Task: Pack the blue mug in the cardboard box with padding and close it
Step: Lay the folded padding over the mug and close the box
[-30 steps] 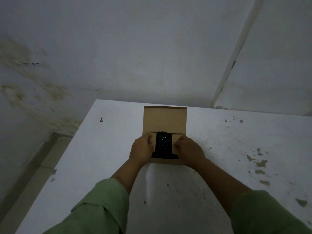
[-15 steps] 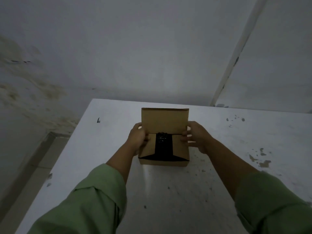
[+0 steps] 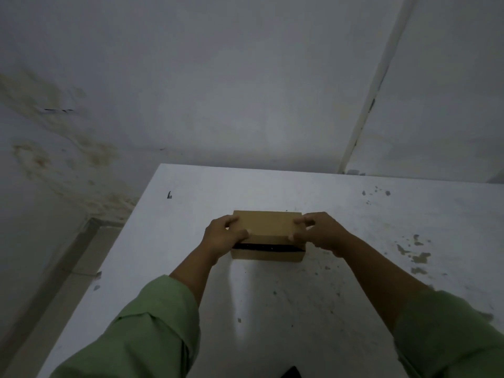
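Note:
A small brown cardboard box [image 3: 267,254] stands in the middle of the white table [image 3: 272,309]. Its lid [image 3: 268,225] is folded down almost flat, with a thin dark gap left along the front edge. My left hand [image 3: 222,237] grips the lid's left end, thumb on top. At the lid's right end my right hand [image 3: 320,233] holds it with fingers on top. The blue mug and the padding are hidden inside the box.
The table's left edge [image 3: 109,268] drops to the floor, and a stained white wall [image 3: 191,91] stands just behind its far edge. Chipped paint marks [image 3: 417,255] dot the right side. A small dark object [image 3: 292,373] shows at the bottom edge.
The lid stood upright behind the open box; both hands took its ends and folded it forward and down over the side flaps, hiding the dark contents.

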